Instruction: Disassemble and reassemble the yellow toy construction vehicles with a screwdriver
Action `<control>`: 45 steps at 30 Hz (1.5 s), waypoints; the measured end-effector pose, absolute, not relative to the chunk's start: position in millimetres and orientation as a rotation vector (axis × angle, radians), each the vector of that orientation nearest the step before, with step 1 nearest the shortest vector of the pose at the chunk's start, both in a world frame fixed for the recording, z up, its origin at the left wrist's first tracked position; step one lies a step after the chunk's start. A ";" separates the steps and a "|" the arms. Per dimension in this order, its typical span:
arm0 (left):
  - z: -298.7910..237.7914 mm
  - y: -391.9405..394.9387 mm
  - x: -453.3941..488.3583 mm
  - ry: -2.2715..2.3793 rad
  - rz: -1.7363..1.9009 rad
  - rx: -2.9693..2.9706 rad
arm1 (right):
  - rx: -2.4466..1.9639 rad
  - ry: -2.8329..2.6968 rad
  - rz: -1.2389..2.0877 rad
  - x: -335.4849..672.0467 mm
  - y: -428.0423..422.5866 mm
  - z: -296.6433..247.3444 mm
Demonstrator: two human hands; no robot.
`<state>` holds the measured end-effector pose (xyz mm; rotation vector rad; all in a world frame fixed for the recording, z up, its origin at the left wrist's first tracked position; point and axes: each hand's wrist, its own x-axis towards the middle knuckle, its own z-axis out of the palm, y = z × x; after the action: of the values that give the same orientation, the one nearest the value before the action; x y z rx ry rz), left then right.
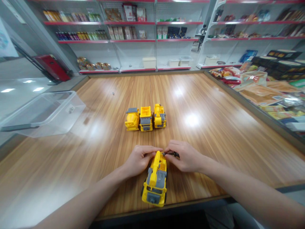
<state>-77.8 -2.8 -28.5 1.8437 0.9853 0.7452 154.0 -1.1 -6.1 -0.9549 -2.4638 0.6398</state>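
From the head view, one yellow-and-grey plastic toy crane truck [156, 181] stands near the wood-grain table's [228, 143] front edge. The left hand [140, 160] touches its far end; whether those fingers clamp it, I cannot tell. The right hand's [183, 155] fingers pinch one small dark object [175, 154]. Beyond stand three yellow-and-grey toy trucks [145, 120].

I see toy crane truck [154, 181] in smooth plastic, slight sheen. Worktop [202, 140]: glossy wood grain. Bin [63, 116]: clear, shiny plastic.
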 end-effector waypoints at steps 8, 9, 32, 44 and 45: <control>-28.5 -3.7 -78.2 0.976 0.748 1.849 | -0.959 -2.423 0.645 151.8 0.3 -15.0; -28.0 -3.7 -78.0 0.974 0.748 1.851 | -0.959 -2.413 0.649 151.8 0.2 -14.9; -26.8 -4.4 -75.3 0.985 0.763 1.834 | -0.979 -2.306 0.736 153.6 4.4 -14.9; -24.7 -5.3 -78.4 0.872 0.797 1.806 | -0.971 -2.347 0.759 152.2 2.2 -12.5; -22.5 -5.7 -78.8 0.822 0.799 1.808 | -0.979 -2.346 0.758 152.2 2.5 -13.3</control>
<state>-78.8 -5.7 -22.5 1.8076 0.8215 0.7988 152.2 2.5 -13.3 -0.9790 -2.3457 0.7585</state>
